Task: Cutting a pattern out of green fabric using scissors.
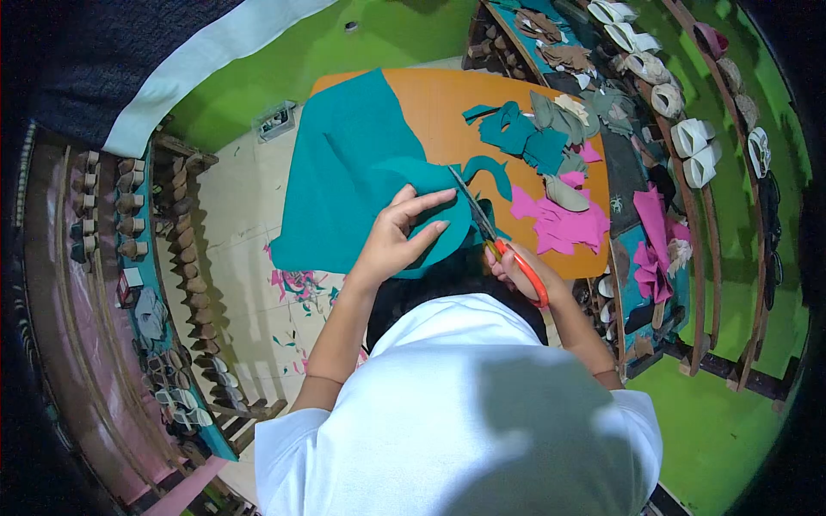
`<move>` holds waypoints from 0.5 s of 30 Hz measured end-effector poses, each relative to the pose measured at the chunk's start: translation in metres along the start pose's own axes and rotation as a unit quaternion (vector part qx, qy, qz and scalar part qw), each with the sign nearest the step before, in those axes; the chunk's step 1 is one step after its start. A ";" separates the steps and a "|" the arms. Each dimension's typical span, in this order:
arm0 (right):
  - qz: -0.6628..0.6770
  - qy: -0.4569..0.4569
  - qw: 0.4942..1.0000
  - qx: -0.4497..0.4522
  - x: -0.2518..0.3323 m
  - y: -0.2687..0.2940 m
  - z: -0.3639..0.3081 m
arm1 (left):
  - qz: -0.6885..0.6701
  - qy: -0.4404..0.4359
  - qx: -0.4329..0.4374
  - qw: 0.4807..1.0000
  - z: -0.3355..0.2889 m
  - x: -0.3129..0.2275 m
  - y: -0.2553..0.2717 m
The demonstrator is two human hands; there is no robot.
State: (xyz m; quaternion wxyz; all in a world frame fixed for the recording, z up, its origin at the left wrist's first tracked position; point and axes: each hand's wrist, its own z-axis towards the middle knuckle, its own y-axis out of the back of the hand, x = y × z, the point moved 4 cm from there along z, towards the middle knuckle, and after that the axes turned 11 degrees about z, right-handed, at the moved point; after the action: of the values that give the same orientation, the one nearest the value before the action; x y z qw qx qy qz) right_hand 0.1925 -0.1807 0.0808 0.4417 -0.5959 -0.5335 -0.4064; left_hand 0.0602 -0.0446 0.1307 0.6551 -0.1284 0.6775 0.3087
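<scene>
My left hand [398, 234] is on a large teal sheet [340, 163] of cloth or thin leather. Its thumb and index finger lie along the top while the other fingers curl in, pinching the sheet by its curved cut edge. My right hand [514, 265] grips orange-handled scissors [475, 205], fingers wrapped around the handles. The long blades point away from me, up against the cut edge of the sheet, just right of my left fingertips. A curved teal offcut [490, 175] lies right beside the blades.
The orange table [434, 112] carries teal cut pieces [520, 138], pink scraps [568, 225] and grey-green pieces [566, 196] on its right. Racks of white shoes [695, 150] stand at the right, shoe lasts [196, 284] at the left. Scraps [297, 284] litter the tiled floor.
</scene>
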 end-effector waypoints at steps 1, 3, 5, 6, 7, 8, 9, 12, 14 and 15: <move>-0.002 -0.012 1.000 -0.004 0.003 0.000 0.000 | -0.019 0.006 0.004 1.000 0.000 0.002 -0.001; -0.004 -0.023 1.000 -0.007 0.005 0.000 -0.001 | -0.027 0.012 0.004 1.000 0.000 0.011 -0.001; -0.010 -0.049 0.999 0.009 0.004 0.000 -0.002 | -0.035 0.018 0.003 0.999 0.000 0.014 0.000; -0.010 -0.049 0.999 0.009 0.006 -0.001 -0.002 | -0.036 0.012 0.002 0.999 0.000 0.014 0.000; -0.004 -0.058 0.998 -0.001 0.008 -0.002 -0.002 | -0.036 0.007 0.001 0.999 0.000 0.014 0.001; 0.003 -0.068 0.998 -0.011 0.009 -0.002 -0.003 | -0.037 0.007 0.001 0.999 0.000 0.014 0.000; 0.003 -0.068 0.998 -0.011 0.007 -0.002 -0.002 | -0.045 0.028 -0.031 0.998 0.000 0.016 0.002; -0.008 -0.063 0.998 -0.012 0.003 -0.001 -0.002 | -0.058 0.040 -0.079 0.994 -0.002 0.016 0.001; 0.043 -0.074 0.996 -0.005 0.007 -0.005 -0.002 | -0.029 0.005 -0.103 0.994 -0.002 0.016 -0.001; 0.044 -0.074 0.996 -0.006 0.004 -0.004 -0.002 | -0.029 0.005 -0.101 0.994 -0.001 0.013 0.001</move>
State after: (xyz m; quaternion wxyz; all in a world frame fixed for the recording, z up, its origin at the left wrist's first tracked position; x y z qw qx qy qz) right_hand 0.1890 -0.1817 0.0857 0.4150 -0.6497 -0.5356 -0.3446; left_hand 0.0575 -0.0420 0.1185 0.6438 -0.2154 0.6422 0.3560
